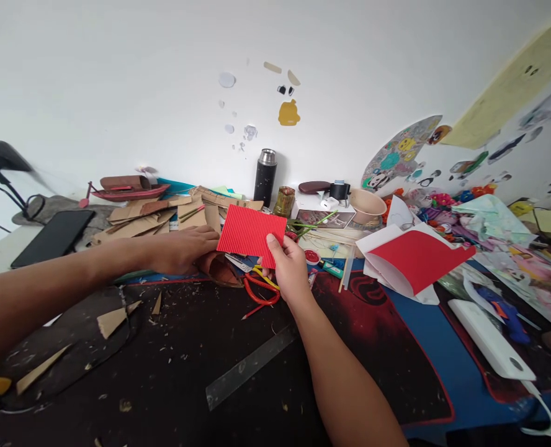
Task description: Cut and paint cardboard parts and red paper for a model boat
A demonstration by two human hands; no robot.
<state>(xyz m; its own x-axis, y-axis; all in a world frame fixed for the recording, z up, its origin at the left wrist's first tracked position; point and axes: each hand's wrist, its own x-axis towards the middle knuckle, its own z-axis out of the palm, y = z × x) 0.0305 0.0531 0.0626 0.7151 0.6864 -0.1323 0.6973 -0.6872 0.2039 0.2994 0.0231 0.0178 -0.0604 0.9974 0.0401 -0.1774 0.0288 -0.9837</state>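
Observation:
My right hand (287, 261) pinches a red corrugated sheet (245, 230) at its right edge, thumb on top. The sheet is held up over the clutter at mid-table. To its left, my left hand (182, 249) is closed around a brown hollow piece (225, 270); its fingertips are partly hidden. Scissors with red-orange handles (261, 292) lie just below the sheet, their blades partly behind the brown piece. A red pencil (252, 312) and a clear ruler (250, 366) lie nearer to me on the dark mat.
Cardboard pieces (140, 217), a black flask (265, 178) and a jar (285, 201) stand or lie along the wall. Red paper (415, 257), a white power strip (489, 338) and a blue glue gun (512, 320) are at right. A phone (52, 238) lies left. Another person's arm shows far right.

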